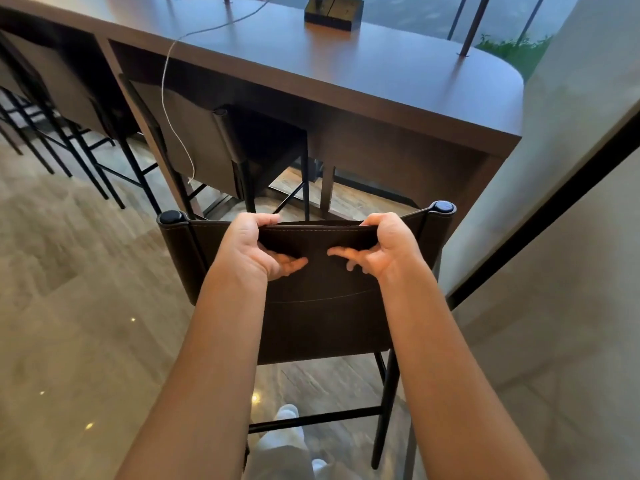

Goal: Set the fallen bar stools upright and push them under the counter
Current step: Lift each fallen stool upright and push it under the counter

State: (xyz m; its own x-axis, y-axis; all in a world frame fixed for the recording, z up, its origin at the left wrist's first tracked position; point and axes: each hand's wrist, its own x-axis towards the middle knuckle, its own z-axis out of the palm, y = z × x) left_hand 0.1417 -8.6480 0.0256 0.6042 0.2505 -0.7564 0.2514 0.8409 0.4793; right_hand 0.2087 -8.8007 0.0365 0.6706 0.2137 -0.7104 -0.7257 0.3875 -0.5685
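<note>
A dark brown leather bar stool [322,317] with black metal legs stands upright right in front of me, a short way out from the counter [363,74]. My left hand [256,247] and my right hand [384,244] both grip the top edge of its backrest, fingers curled over the rim, thumbs on my side. The stool's seat is hidden behind the backrest. Another stool [204,147] of the same kind stands tucked under the counter to the left, and further ones [65,95] line up beyond it.
A white cord [173,116] hangs off the counter top down past the tucked stool. A dark box [332,12] sits on the counter. A wall [571,168] runs close on the right. Wood-look floor lies open to the left. My foot [287,417] shows below the stool.
</note>
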